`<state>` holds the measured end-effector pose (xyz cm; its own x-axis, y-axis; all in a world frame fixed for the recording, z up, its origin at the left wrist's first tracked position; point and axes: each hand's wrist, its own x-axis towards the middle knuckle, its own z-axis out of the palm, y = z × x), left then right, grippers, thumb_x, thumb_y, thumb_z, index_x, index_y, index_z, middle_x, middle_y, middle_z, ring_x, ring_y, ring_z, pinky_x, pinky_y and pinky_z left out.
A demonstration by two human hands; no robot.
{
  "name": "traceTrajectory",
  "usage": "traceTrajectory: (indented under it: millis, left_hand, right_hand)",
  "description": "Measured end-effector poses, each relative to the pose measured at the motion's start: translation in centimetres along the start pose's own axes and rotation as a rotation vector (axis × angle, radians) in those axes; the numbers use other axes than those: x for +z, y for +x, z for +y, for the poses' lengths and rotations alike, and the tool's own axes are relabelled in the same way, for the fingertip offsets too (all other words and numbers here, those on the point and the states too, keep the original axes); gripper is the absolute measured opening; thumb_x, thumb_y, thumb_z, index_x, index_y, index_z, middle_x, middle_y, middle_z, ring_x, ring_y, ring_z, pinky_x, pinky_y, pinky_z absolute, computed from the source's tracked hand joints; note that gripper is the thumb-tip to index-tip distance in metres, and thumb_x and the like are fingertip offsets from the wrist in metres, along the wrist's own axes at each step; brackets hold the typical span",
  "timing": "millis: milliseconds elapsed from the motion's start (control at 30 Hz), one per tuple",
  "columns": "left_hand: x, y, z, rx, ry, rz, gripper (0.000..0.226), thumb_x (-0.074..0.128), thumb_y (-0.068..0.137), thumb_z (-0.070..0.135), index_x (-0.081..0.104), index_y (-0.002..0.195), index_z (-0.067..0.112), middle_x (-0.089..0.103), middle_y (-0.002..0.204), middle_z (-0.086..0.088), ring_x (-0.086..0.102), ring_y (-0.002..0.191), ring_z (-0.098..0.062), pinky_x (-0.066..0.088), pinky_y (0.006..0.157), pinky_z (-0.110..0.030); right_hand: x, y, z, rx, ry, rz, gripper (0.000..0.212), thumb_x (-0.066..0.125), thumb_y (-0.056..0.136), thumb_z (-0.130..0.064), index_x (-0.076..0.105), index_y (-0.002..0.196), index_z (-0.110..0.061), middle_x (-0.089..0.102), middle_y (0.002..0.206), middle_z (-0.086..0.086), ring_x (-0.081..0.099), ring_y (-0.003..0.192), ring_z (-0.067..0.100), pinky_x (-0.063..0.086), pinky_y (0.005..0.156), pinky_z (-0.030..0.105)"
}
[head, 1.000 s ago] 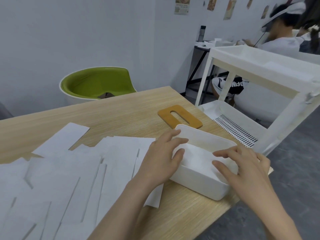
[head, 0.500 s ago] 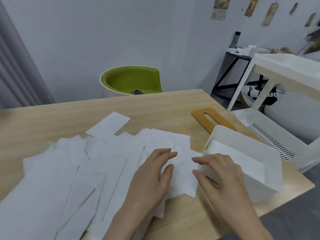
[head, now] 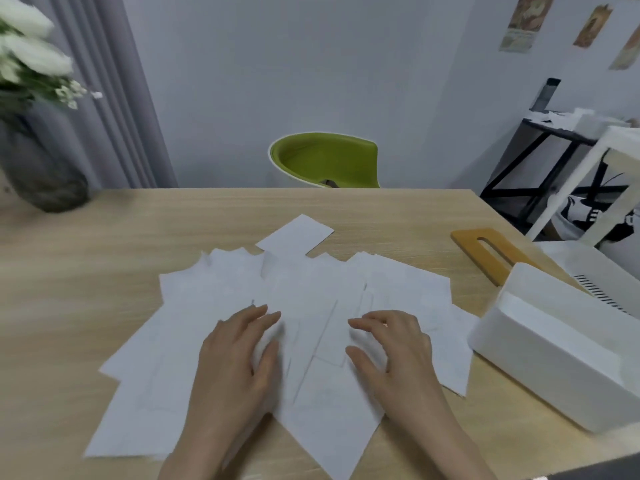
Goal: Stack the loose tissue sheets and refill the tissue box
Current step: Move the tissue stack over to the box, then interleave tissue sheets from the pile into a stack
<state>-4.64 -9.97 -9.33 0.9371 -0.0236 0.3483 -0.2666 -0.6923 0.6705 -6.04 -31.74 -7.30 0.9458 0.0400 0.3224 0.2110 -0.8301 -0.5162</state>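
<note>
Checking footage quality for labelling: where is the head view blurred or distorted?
Head view: flowers and vase at the left edge are smeared; the left hand and right hand are slightly soft; the tissue sheets are pale, their edges faint; wide-angle bending tilts the tissue box.

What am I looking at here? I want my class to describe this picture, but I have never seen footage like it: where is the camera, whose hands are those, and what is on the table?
The camera sits on a person's head, looking forward and down, so the hands are the wearer's own. No robot is involved. The left hand and right hand rest, fingers loosely bent, on scattered loose tissue sheets on a wooden table. Neither hand grips anything. To the right stands an open white tissue box, with its orange slotted lid lying behind it.
</note>
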Motion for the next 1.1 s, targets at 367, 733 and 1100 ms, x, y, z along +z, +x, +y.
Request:
traceTrajectory:
  millis: [367,733,1100]
  left_hand:
    - [-3.0,-1.8,-4.8,-0.243,0.195,0.131,0.069,0.029,0.078,0.055,0.060,0.130,0.021,0.050,0.141,0.000,0.036,0.139,-0.017,0.009,0.118,-0.048]
    - [-3.1,-2.1,-4.6,-0.339,0.181,0.122,0.079,0.015,0.076,0.060,0.048,0.140,0.025,0.039,0.149,0.008,0.024,0.142,-0.004,-0.007,0.120,-0.038]
    - [-3.3,-2.2,-4.4,-0.330,0.090,0.207,0.067,0.024,0.080,0.053,0.057,0.131,0.025,0.055,0.134,0.008,0.037,0.134,-0.005,0.001,0.121,-0.041]
  right_hand:
    - [4.6,0.9,-4.8,-0.099,0.018,-0.087,0.056,0.031,0.081,-0.059,0.056,0.124,-0.034,0.038,0.125,-0.020,0.020,0.131,0.001,-0.005,0.098,0.005]
    - [8.8,2.4,-8.6,-0.076,-0.102,-0.169,0.076,0.013,0.076,-0.070,0.045,0.137,-0.036,0.024,0.153,-0.007,-0.004,0.144,0.012,-0.008,0.105,0.029]
    - [10.6,2.1,-10.4,-0.013,0.071,-0.030,0.039,0.036,0.079,-0.060,0.060,0.078,-0.030,0.052,0.127,-0.015,0.014,0.140,0.005,-0.008,0.103,0.016]
